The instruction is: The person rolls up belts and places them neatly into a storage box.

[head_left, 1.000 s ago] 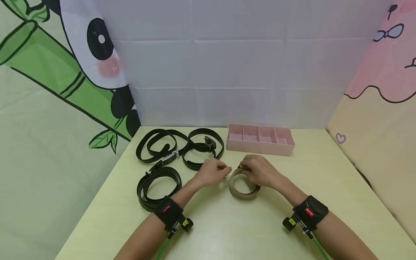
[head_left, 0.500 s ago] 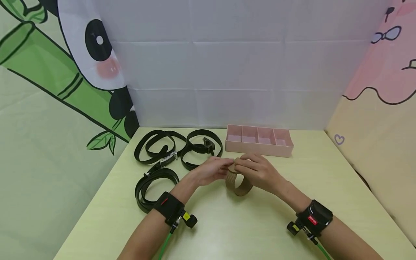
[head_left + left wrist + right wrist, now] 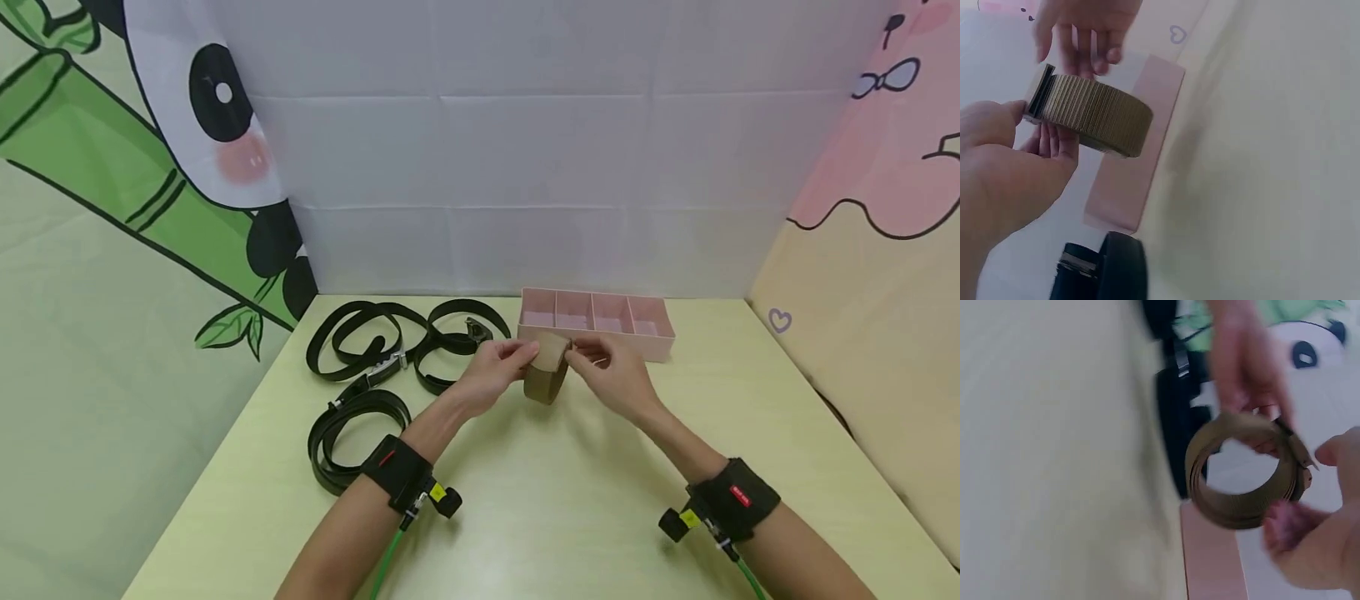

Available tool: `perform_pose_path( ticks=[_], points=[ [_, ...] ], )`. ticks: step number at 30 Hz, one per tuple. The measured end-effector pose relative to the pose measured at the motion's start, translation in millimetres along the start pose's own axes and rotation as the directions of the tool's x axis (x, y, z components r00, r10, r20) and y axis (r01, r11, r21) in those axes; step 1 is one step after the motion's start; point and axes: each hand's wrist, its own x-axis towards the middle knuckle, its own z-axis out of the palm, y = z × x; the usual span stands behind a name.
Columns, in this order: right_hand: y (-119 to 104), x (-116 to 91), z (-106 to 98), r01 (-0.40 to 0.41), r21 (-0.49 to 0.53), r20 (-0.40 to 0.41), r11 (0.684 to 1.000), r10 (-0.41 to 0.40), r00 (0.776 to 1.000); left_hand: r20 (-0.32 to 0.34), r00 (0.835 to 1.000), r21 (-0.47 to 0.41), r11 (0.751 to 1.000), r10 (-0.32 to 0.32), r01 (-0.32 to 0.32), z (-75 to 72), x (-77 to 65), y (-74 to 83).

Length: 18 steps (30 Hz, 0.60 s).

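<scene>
A coiled tan webbing belt is held up above the table, in front of the pink box. My left hand pinches it at the buckle end, thumb on one side and fingers beneath, as the left wrist view shows on the ribbed coil. From the other side my right hand comes close to the coil. In the right wrist view its thumb stands apart from the belt's loose end, while the blurred fingers of the right hand are at the coil's lower edge; whether they touch it is unclear.
Black belts lie at the left: a coiled belt nearer me, and looped belts with metal buckles farther back. A pink divided box stands at the table's back edge. Each wrist wears a black strap with a camera and green cable.
The belt coil, earlier on the table by my right hand, has been lifted and turned, moving toward the box. My left hand has taken hold of it; my right fingers have loosened.
</scene>
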Motion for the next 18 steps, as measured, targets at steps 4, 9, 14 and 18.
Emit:
perform_pose_path(
  ticks=[4, 9, 14, 18],
  points=[
    [-7, 28, -16, -0.394, 0.304, 0.259, 0.867, 0.323, 0.910, -0.023, 0.987, 0.171, 0.974, 0.157, -0.151, 0.6, 13.1, 14.0],
    [-8, 63, -29, -0.414, 0.347, 0.300, 0.842, 0.318, 0.899, 0.027, 0.964, 0.354, 0.899, 0.265, -0.257, -2.2, 32.7, 33.4],
    [-6, 95, -37, -0.344, 0.188, 0.245, 0.920, 0.295, 0.923, 0.034, 0.958, 0.476, 0.839, 0.284, -0.265, -9.5, 56.6, 51.6],
    [1, 117, -32, -0.342, 0.123, 0.232, 0.931, 0.309, 0.923, 0.006, 0.962, 0.514, 0.825, 0.272, -0.237, -14.9, 74.6, 59.4]
  ],
)
